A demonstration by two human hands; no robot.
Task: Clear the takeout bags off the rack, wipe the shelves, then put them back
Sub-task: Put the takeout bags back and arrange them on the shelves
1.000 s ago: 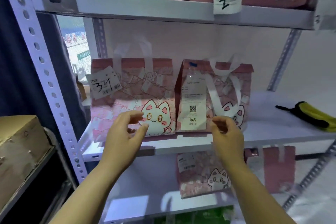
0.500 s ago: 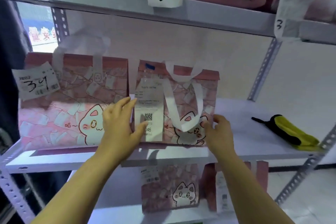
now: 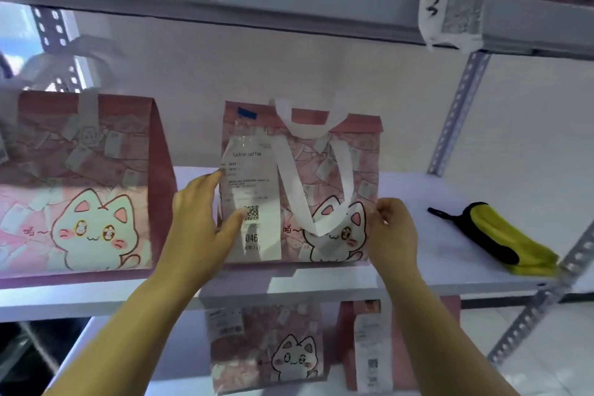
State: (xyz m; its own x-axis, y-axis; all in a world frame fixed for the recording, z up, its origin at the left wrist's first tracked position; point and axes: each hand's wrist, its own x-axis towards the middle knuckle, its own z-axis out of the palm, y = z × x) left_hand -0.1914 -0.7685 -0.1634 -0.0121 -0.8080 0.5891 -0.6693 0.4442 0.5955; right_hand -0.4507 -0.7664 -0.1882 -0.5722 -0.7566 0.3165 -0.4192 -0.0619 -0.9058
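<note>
The left hand (image 3: 199, 222) is pressing flat against the left side of the middle takeout bag (image 3: 300, 183), fingers spread, the thumb lying over the long white receipt (image 3: 252, 199) stuck to the bag's front. The right hand (image 3: 390, 231) is pinching the bag's lower right edge between thumb and fingers. So both hands are bracketing the bag from either side rather than closing on its handles; whether they are carrying any of its weight I cannot tell.

The bag is standing upright directly ahead of the hands, close to the front edge of the middle shelf (image 3: 450, 276), roughly at its centre. Its long axis is running across the shelf, parallel to that front edge, so each hand is sitting at one short end and both are about equally near. Judging from this, a lift or slide toward the person would call for an even squeeze from both sides.

The bag is looking like soft, non-woven fabric: pink, printed with a cartoon cat, with a flat folded top and limp white strap handles (image 3: 310, 170) drooping down the front. The receipt is thin, glossy paper.

Another bag of the same kind (image 3: 77, 183) is standing toward the shelf's left end, apart from the held one. A yellow and black cloth (image 3: 501, 238) is lying crumpled near the right end. More bags (image 3: 266, 347) are sitting on the shelf below.
</note>
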